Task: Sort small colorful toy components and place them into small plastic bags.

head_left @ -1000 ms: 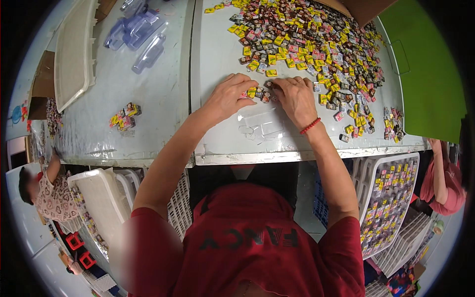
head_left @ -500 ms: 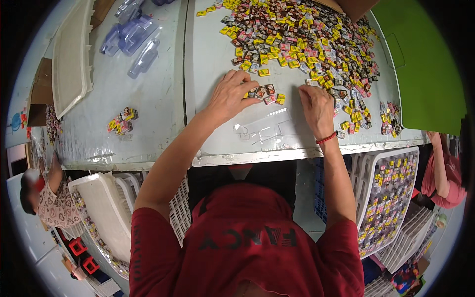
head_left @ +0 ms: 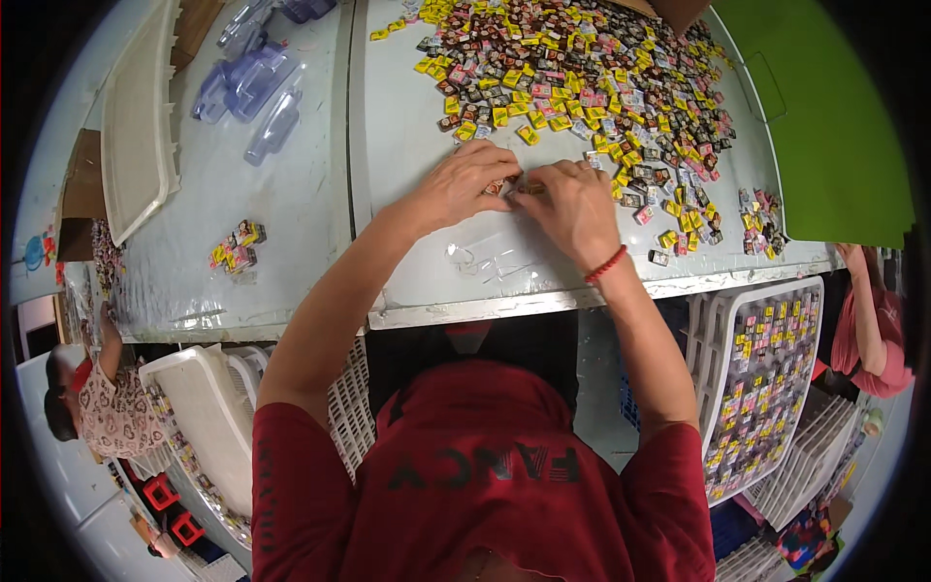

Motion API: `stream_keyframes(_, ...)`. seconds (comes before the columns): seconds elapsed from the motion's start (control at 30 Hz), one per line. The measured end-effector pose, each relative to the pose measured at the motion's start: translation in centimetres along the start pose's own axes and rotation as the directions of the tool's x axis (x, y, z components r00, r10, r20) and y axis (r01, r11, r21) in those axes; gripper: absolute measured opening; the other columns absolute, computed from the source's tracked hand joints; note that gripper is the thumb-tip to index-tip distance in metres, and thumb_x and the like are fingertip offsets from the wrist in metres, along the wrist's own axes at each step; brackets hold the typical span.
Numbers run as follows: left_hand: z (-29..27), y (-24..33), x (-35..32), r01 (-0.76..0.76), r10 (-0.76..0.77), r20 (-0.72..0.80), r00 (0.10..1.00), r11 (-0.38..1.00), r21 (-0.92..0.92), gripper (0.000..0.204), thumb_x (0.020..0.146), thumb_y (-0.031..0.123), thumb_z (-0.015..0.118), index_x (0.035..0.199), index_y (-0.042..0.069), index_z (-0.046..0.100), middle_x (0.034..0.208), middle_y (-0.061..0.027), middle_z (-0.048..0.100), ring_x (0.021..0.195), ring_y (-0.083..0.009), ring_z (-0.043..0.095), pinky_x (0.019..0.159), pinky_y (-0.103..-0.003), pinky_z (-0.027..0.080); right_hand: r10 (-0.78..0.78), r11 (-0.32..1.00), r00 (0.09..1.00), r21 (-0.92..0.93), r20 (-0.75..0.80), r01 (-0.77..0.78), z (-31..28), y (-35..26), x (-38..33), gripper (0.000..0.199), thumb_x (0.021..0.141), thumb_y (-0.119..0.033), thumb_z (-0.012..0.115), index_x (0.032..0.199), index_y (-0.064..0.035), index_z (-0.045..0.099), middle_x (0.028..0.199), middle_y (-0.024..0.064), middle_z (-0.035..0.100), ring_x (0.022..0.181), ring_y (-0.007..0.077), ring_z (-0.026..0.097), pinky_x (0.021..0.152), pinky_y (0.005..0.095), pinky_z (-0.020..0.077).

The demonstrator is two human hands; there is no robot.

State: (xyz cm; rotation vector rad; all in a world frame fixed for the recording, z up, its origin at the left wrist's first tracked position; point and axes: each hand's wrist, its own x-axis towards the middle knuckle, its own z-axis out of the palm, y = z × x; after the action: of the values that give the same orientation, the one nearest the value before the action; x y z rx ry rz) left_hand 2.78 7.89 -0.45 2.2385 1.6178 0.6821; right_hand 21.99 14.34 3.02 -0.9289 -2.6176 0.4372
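Observation:
Over the table, my left hand [head_left: 464, 186] is closed around a few small printed boxes [head_left: 497, 185], mostly covered by its fingers. My right hand [head_left: 574, 206] meets it from the right, thumb and fingers pinched on small boxes at the same cluster. How many boxes lie between the hands is hidden. Just below them, a clear plastic blister tray [head_left: 497, 258] lies flat near the table's front edge. Beyond my hands spreads a large heap of small boxes [head_left: 582, 82] in yellow, pink, black and brown.
Purple-tinted clear plastic trays [head_left: 250, 82] lie at the far left, near a white plastic tray [head_left: 142, 121]. A small pile of boxes [head_left: 238, 247] sits left of the table seam. A filled white crate [head_left: 761, 388] stands below right. Co-workers appear at both sides.
My right hand has moved left from the heap's edge to meet my left hand. The boxes visible beside my left fingers are now mostly covered between both hands.

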Motion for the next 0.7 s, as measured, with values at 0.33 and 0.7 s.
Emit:
stream_keyframes(0.33,-0.7,0.1,-0.5,0.127,-0.083,0.191,0.978,0.964,-0.235,0.039,0.077,0.012,0.07,0.116,0.01,0.064,0.121,-0.0017,0.061,0.12,-0.0282,0.046,0.102,-0.037,0.039,0.053,0.999,0.994,-0.002,0.099,-0.053,1.1,2.2,0.1,0.027,0.078,-0.019,0.069,0.103,-0.0105,0.066,0.104,0.0064,0.065,0.099,0.0287,0.059,0.088,0.0431,0.0414)
stream_keyframes(0.7,-5.1,-1.2,-5.6,0.183,-0.175,0.061,0.983,0.967,-0.177,0.045,0.077,0.009,0.069,0.121,0.008,0.06,0.131,-0.0068,0.056,0.123,-0.0282,0.046,0.104,-0.038,0.037,-0.257,0.966,0.959,0.021,0.121,0.257,0.6,2.0,0.9,0.041,0.073,-0.016,0.074,0.113,-0.014,0.065,0.115,0.005,0.063,0.105,0.0261,0.055,0.094,0.0407,0.0388)
